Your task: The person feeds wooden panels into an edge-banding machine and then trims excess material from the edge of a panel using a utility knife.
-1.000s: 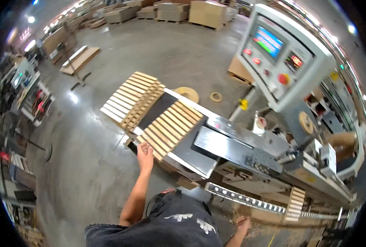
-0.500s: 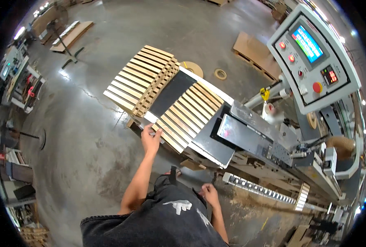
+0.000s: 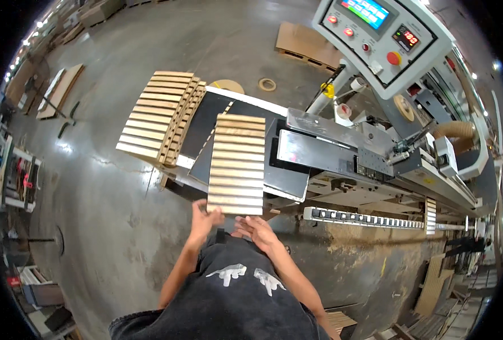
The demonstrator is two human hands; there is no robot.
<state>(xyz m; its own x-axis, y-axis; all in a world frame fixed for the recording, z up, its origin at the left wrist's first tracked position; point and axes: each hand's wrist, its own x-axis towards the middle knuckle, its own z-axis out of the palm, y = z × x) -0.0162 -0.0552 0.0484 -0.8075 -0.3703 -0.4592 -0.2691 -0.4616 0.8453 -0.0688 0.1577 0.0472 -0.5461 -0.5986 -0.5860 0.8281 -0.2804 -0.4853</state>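
A slatted wooden panel [image 3: 236, 164], pale strips with dark gaps between them, is in front of me over the machine's dark infeed table [image 3: 285, 184]. My left hand [image 3: 204, 220] grips the panel's near left corner, thumb and fingers bent round the edge. At its near edge, my right hand [image 3: 255, 231] has its fingers loosely apart, touching or just short of the wood. Left of it, a stack of similar slatted panels [image 3: 159, 116] rests on the table's far left end. A dashed pale line lies on the dark surface between stack and panel.
To the right stands the edge machine with a metal guide [image 3: 316, 148] and a control box [image 3: 384, 42] on a post. A roller rail [image 3: 364, 219] runs along its near side. Tape rolls [image 3: 267, 84] and a pallet with brown board [image 3: 308, 44] are on the floor beyond.
The panel has turned from slanted to nearly straight before me, held at its near edge. My right hand has risen from beside my body to that edge. The view has swung right.
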